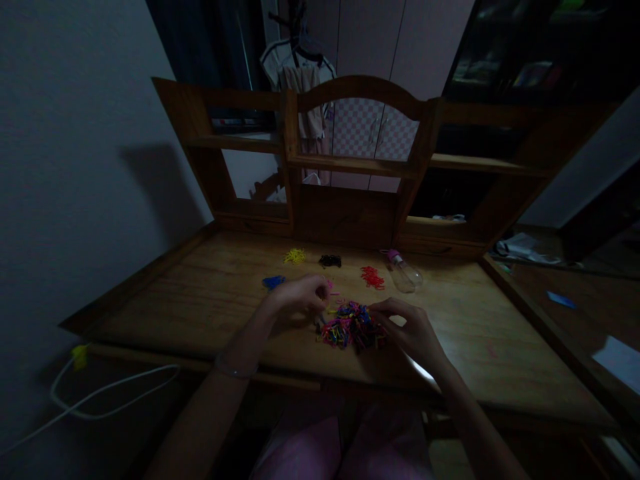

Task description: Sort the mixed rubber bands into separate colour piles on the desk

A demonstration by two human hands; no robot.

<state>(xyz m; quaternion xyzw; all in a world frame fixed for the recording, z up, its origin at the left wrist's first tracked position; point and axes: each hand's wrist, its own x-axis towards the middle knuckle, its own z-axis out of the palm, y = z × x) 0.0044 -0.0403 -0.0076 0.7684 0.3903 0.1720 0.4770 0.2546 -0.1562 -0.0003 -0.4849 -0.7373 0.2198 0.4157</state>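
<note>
A mixed heap of small coloured pieces (350, 325), which look like paper clips, lies near the desk's front edge. My right hand (407, 327) has thumb and forefinger pinched together at the heap's right side; what is between them is too small to name. Above and left of the heap, my left hand (305, 293) is closed with curled fingers beside a few pink pieces (330, 288). Its fingertips are too dim to show what they hold. Single-colour piles lie farther back: blue (273, 283), yellow (295, 256), black (331, 261) and red (373, 277).
A clear bottle (406, 275) with a pink cap lies on its side right of the red pile. Behind the wooden desk (480, 333) rises a shelf unit (350, 170). A white cable (115, 390) hangs at the left, and paper (620, 363) lies on another surface at the right.
</note>
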